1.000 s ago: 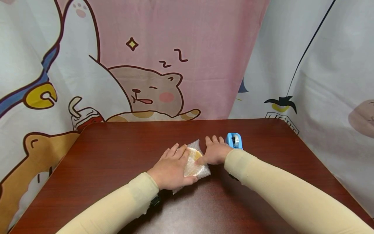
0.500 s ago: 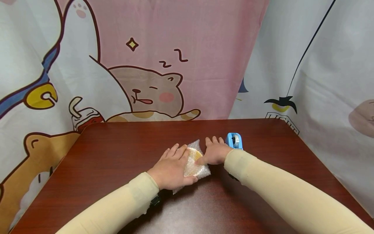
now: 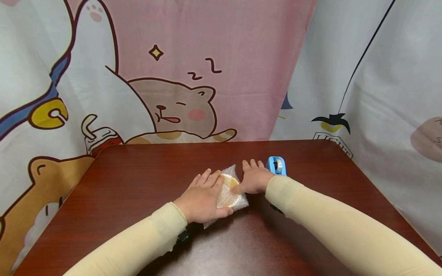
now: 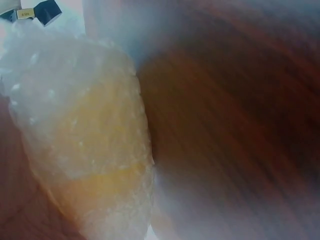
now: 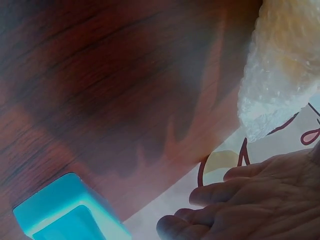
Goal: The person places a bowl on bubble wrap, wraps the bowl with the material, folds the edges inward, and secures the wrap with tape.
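Observation:
A bubble-wrapped bundle [image 3: 229,191] with something round and yellow inside lies near the middle of the table. Through the plastic the yellow shows in the left wrist view, where the bubble wrap [image 4: 100,120] fills the left half. My left hand [image 3: 202,199] lies spread over the left side of the bundle, fingers straight. At its right side is my right hand [image 3: 255,179], fingers extended, thumb on the wrap. The right wrist view has the right hand's fingers [image 5: 240,200] straight and apart from the bundle, whose corner [image 5: 270,100] shows above.
Just beyond the right hand stands a blue tape dispenser [image 3: 277,166] with a clear roll; its blue body [image 5: 75,210] appears at the bottom of the right wrist view. Under everything is a dark red-brown wooden table [image 3: 138,184]. A cartoon-printed curtain [image 3: 255,57] hangs behind it.

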Tool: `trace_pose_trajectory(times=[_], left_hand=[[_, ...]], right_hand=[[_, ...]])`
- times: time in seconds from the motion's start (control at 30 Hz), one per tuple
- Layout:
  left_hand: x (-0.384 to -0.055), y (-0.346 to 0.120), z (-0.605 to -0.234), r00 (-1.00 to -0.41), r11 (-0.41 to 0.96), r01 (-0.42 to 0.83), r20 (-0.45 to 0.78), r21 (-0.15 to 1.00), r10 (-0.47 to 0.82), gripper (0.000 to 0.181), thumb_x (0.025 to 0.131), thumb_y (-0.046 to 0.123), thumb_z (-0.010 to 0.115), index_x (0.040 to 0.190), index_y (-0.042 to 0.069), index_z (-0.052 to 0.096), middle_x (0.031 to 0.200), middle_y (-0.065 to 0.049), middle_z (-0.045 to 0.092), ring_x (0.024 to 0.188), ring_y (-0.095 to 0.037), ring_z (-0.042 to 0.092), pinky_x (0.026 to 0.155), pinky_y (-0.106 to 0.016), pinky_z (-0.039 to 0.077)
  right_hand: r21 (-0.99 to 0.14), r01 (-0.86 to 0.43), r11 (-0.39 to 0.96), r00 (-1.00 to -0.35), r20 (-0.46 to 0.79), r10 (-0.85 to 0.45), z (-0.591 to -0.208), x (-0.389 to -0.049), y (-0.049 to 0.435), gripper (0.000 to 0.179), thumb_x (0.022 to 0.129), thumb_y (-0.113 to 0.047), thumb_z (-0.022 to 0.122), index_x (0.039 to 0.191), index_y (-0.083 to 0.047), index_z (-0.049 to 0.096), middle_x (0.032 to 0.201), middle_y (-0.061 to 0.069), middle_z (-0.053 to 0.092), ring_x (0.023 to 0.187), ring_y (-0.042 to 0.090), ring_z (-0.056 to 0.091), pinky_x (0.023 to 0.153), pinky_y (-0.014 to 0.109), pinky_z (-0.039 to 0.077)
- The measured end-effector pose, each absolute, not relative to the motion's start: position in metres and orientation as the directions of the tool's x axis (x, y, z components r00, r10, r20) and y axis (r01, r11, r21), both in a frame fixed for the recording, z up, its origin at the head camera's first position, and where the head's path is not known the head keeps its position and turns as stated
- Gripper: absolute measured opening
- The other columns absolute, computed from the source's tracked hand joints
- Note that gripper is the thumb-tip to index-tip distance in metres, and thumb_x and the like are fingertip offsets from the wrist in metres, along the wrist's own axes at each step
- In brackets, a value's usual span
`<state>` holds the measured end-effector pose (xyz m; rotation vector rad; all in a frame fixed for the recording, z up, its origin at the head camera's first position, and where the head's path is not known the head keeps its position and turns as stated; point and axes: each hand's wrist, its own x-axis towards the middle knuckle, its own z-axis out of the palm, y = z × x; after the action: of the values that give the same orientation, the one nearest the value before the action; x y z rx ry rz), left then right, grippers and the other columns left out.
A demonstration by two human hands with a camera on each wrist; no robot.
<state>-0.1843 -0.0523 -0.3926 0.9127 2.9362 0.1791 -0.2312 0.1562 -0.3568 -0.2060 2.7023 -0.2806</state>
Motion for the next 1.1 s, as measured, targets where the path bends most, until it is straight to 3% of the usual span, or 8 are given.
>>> trace_pose_trajectory(times=[1.1], left_hand=[[-0.185, -0.052, -0.391, -0.826, 0.825, 0.553, -0.054, 0.116, 0.561, 0.109, 0.092, 0.08, 0.051, 0.167, 0.005, 0.027, 0.175, -0.013, 0.023, 0.163, -0.041, 0.017, 0.131, -0.059, 0.018]], right_hand=[[-0.315, -0.068, 0.947, -0.893, -0.404, -0.199, -0.356, -0.236, 0.181, 0.119, 0.091, -0.07, 0.065, 0.166, 0.005, 0.013, 0.174, 0.03, 0.01, 0.161, 0.053, 0.004, 0.128, 0.067, 0.015]])
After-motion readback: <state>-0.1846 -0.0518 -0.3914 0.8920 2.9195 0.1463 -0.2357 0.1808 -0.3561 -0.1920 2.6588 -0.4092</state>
